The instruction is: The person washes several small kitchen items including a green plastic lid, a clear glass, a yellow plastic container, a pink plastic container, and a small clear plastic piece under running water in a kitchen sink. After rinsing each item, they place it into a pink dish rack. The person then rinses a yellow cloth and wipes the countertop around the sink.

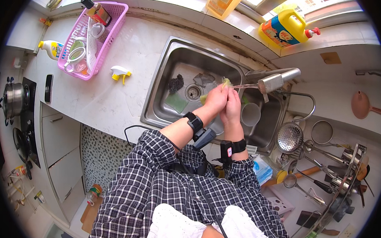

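Note:
My left hand [216,97] and my right hand [232,105] are pressed together over the larger basin of the stainless steel sink [160,82]. Between their fingers they squeeze a wet yellowish cloth [226,82]. A thin stream of water [246,86] runs onto it from the metal faucet [268,84]. Another yellow patch [203,99] shows beside my left hand; whether it belongs to the same cloth I cannot tell. On the basin floor lie a dark mesh scrubber [176,83], a green scouring pad [176,102] and a crumpled grey rag [203,79], around the drain strainer [193,92].
A white cup [250,114] sits in the smaller basin. Left on the counter are a spray trigger head [119,73], a pink plastic basket [109,48] and a black phone-like object [48,88]. Ladles and strainers, including a perforated skimmer [289,137], crowd the right. A yellow jug [283,29] stands on the sill.

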Demonstrator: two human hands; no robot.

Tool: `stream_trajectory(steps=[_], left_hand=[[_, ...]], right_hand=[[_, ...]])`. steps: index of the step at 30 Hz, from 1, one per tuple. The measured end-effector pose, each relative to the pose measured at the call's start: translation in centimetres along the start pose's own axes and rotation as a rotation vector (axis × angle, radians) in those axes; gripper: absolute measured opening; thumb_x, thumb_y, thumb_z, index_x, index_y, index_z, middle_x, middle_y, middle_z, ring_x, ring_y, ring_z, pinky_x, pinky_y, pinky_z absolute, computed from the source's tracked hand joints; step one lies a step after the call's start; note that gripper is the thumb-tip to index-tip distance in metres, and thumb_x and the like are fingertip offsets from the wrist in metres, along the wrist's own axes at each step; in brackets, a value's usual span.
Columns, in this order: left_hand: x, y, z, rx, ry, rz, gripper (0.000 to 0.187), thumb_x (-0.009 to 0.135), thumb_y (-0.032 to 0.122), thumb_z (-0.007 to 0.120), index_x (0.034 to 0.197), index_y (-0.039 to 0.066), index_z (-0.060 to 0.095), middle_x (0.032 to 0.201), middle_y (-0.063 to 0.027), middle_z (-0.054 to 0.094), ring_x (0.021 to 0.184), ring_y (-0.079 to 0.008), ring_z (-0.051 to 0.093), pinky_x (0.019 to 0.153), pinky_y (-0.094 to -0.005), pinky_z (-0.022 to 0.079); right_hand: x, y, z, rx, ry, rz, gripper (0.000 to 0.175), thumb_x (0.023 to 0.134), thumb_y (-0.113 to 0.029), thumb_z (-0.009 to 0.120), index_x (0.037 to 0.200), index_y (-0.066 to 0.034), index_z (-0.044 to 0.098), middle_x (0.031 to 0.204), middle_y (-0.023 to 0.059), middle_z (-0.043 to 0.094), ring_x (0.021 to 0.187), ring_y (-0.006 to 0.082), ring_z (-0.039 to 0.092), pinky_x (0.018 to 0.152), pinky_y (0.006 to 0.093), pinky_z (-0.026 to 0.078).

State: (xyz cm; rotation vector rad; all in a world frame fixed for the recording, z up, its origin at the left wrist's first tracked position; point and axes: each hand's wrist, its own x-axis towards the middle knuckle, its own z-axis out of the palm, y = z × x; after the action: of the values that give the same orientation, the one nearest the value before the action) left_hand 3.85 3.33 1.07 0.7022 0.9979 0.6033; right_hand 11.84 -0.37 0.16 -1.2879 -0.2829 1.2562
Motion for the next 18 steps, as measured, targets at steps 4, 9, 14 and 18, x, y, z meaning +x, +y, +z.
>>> stream_trajectory(steps=[4,9,14,18], left_hand=[[-2.6,-1.8,1.2,0.422,0.02,0.144,0.052,0.108,0.037,0.037,0.146,0.004,0.049,0.138,-0.0271,0.059,0.13,-0.0403,0.055,0.109,-0.0434,0.042],[-1.4,-2.7,1.6,0.439,0.074,0.256,0.064,0.108,0.04,0.032,0.158,0.002,0.027,0.158,-0.0339,0.031,0.151,-0.0516,0.017,0.126,-0.0489,0.015],[2.0,-1.2,-0.9,0.411,0.084,0.215,0.062,0.106,0.035,0.036,0.159,0.003,0.029,0.159,-0.0345,0.027,0.154,-0.0436,0.015,0.125,-0.0437,0.019],[-0.7,-1.4,0.4,0.581,0.077,0.308,0.059,0.105,0.03,0.039,0.158,0.003,0.03,0.156,-0.0352,0.032,0.147,-0.0491,0.03,0.117,-0.0581,0.031]], right_hand=[[0.8,0.0,-1.3,0.044,0.051,0.055,0.032,0.108,-0.024,0.049,0.134,-0.0046,0.053,0.116,0.0063,0.061,0.103,0.0163,0.059,0.091,0.0328,0.05],[-0.4,-0.1,-0.2,0.233,-0.02,0.095,0.046,0.108,-0.018,0.044,0.151,-0.0005,0.041,0.147,0.0136,0.052,0.133,0.0248,0.052,0.113,0.0377,0.042],[-2.7,-0.4,1.9,0.262,-0.168,0.058,0.05,0.113,-0.028,0.03,0.154,0.0001,0.037,0.156,0.0148,0.044,0.14,0.028,0.046,0.119,0.0417,0.035],[-1.7,-0.9,0.9,0.253,-0.214,0.132,0.053,0.113,-0.037,0.026,0.158,-0.0098,0.033,0.157,0.0097,0.043,0.141,0.027,0.044,0.118,0.0424,0.036]])
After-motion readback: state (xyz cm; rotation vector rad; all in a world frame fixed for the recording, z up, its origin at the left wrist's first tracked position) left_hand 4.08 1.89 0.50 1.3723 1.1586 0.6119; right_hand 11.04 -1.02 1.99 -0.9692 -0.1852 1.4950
